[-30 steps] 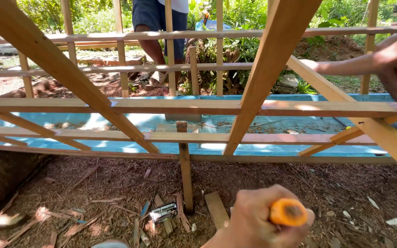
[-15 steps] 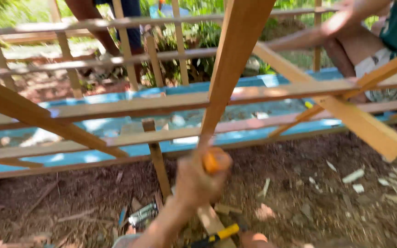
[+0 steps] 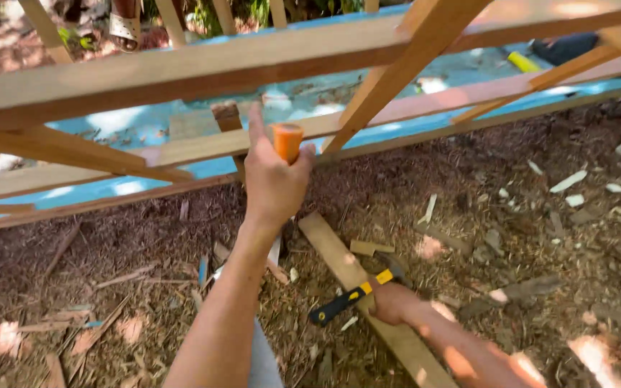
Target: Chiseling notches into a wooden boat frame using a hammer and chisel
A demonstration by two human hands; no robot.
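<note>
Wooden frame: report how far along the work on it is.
Done: the wooden frame has its rails and diagonal braces joined. In hand: the left hand grips an orange-handled tool at the frame, and the right hand touches the hammer lying across a plank. Left: probably hammering, since the hammer is not yet lifted.

A: The frame (image 3: 203, 68) is bare wood, sawn and matt, grain showing.

B: And the handle (image 3: 287, 141)?

A: Smooth orange plastic, slight sheen. The hammer (image 3: 350, 296) grip looks like black and yellow rubbery plastic.

B: The ground (image 3: 512, 215)?

A: Rough dirt, wood chips. Glossy blue sheet (image 3: 95, 190) behind.
</note>
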